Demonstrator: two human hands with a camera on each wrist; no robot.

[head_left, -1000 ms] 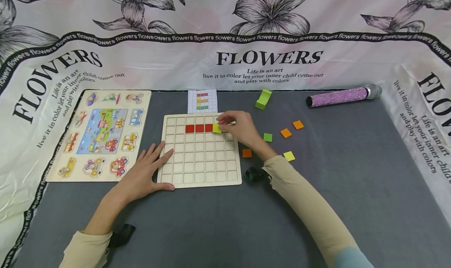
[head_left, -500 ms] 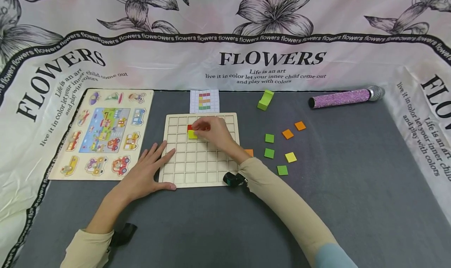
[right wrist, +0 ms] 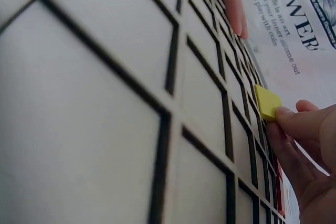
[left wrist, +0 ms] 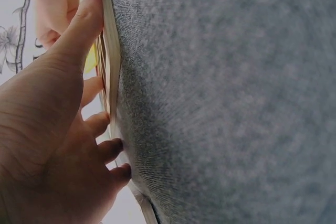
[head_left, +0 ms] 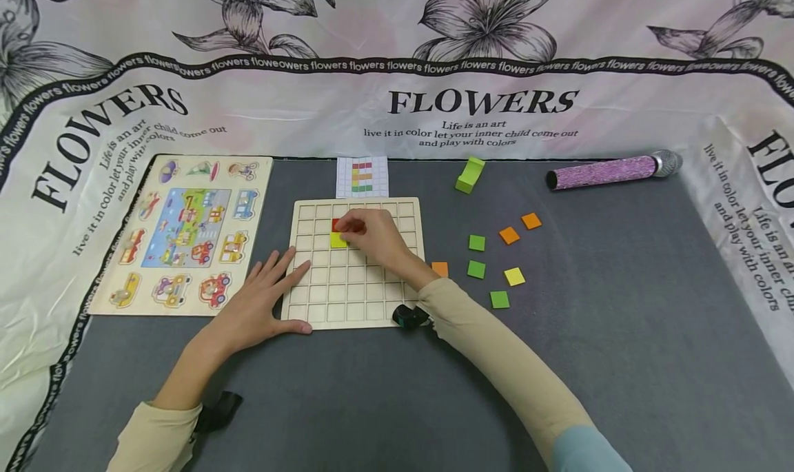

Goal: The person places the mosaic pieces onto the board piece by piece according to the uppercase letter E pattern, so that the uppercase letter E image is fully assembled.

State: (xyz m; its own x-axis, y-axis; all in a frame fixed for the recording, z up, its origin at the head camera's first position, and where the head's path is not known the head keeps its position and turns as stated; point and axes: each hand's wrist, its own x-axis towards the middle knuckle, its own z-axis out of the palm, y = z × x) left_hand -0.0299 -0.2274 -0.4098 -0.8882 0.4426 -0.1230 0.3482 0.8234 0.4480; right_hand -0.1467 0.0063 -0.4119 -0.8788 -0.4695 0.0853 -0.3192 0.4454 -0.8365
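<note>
A cream wooden grid board (head_left: 347, 294) lies on the grey table. My left hand (head_left: 248, 317) rests at its left edge with the fingers spread, and its thumb touches the lower left corner. Over the upper part of the board, my right hand (head_left: 380, 239) pinches a small yellow square tile (right wrist: 268, 102) by thumb and fingers. That tile sits at a cell just below a red tile (head_left: 336, 224); whether it lies flat in the cell cannot be told, as it looks tilted in the right wrist view. My right fingers hide most of the red row.
A paper pattern card (head_left: 370, 178) lies behind the board. To the right are loose green tiles (head_left: 476, 242), orange tiles (head_left: 509, 236), a yellow tile (head_left: 514, 277) and a green block (head_left: 470, 175). A glittery microphone (head_left: 604, 173) lies farther back; a vehicle puzzle (head_left: 260, 182) lies left.
My right hand has carried the yellow tile leftward from the right end of the red row to below its left end, then stayed there. My left hand has not moved.
</note>
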